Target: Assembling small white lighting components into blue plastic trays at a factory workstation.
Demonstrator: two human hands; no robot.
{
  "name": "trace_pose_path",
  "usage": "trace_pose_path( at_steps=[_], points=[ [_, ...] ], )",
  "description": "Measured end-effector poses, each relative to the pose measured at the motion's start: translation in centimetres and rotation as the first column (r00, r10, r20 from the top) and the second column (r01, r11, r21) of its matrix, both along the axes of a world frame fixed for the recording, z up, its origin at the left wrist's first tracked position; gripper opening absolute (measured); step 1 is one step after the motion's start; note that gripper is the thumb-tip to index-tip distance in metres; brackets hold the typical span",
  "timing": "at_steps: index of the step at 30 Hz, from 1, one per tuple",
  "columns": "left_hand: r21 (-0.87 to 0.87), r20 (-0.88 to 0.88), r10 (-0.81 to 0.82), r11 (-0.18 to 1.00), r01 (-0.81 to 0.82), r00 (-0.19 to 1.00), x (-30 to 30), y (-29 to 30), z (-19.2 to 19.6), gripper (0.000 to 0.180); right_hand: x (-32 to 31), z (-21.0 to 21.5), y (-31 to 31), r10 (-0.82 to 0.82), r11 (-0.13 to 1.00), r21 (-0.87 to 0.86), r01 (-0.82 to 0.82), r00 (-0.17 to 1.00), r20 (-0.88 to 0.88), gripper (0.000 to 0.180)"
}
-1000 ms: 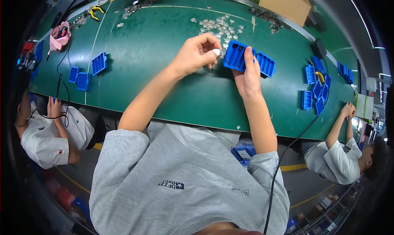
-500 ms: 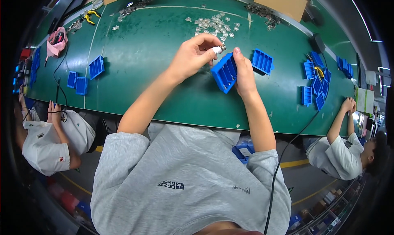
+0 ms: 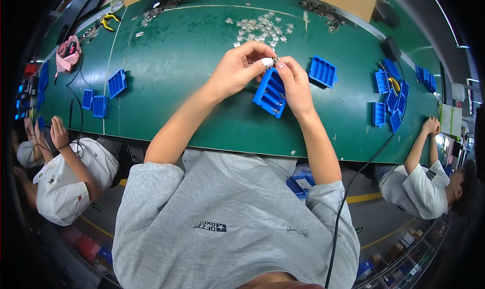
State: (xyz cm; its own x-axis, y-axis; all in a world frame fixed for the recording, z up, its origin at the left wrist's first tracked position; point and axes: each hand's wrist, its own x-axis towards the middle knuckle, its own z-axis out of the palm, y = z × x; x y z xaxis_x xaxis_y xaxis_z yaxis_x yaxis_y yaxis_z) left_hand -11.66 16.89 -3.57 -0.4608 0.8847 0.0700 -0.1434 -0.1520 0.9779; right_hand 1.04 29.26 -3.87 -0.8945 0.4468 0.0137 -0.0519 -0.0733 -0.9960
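My left hand (image 3: 236, 70), with a white cover on its thumb tip, is closed in a pinch on a small metal part (image 3: 276, 60). The thumb of my right hand (image 3: 297, 89) meets the same part from the other side. That hand also holds a blue divided tray (image 3: 262, 98), tilted, below the fingertips. Small metal pieces lie in the tray's lower slots. My right fingers behind the tray are mostly hidden. Beyond my hands, many small clear-and-metal pieces (image 3: 262, 27) are spread on the green table (image 3: 177, 77).
Another blue tray (image 3: 323, 71) lies just right of my hands. More blue trays (image 3: 117, 83) are at left, and a cluster of blue trays (image 3: 391, 102) at right. Dark metal parts (image 3: 326, 17) sit far back near a cardboard box (image 3: 346, 0). People sit on both sides.
My right hand has turned and moved slightly left with the tray, bringing its thumb to the small part. The tray's slots now face me more. At left, a person's hand has lifted.
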Motion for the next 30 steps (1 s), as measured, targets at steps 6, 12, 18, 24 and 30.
trace_pose_path(
  at_steps=[6, 12, 18, 24, 30],
  points=[
    [0.049, 0.086, -0.031, 0.998, 0.027, 0.996, 0.2, 0.1, 0.2, 0.015, 0.2, -0.1, 0.3, 0.046, 0.998, -0.05, -0.046, 0.999, -0.003, 0.019],
    [-0.011, 0.167, -0.046, 0.999, 0.048, 0.985, 0.0, 0.1, 0.4, 0.015, 0.5, -0.4, 0.6, 0.007, 0.999, 0.037, -0.008, 1.0, 0.01, 0.018],
    [-0.009, 0.219, -0.029, 0.999, 0.032, 0.975, -1.0, -0.2, 0.5, 0.023, 0.2, -0.5, 0.7, 0.099, 0.993, 0.051, -0.108, 0.982, 0.159, 0.017],
    [-0.109, 0.063, -0.003, 0.994, 0.01, 0.998, -1.2, 0.0, -0.1, 0.029, 0.0, -1.9, 0.6, 0.212, 0.932, 0.188, -0.309, 0.888, 0.408, 0.029],
    [-0.135, 0.064, 0.028, 0.991, -0.019, 0.998, -1.3, 0.1, 0.1, 0.023, 0.1, -1.0, 1.0, 0.18, 0.946, 0.156, -0.285, 0.859, 0.479, 0.028]
  ],
)
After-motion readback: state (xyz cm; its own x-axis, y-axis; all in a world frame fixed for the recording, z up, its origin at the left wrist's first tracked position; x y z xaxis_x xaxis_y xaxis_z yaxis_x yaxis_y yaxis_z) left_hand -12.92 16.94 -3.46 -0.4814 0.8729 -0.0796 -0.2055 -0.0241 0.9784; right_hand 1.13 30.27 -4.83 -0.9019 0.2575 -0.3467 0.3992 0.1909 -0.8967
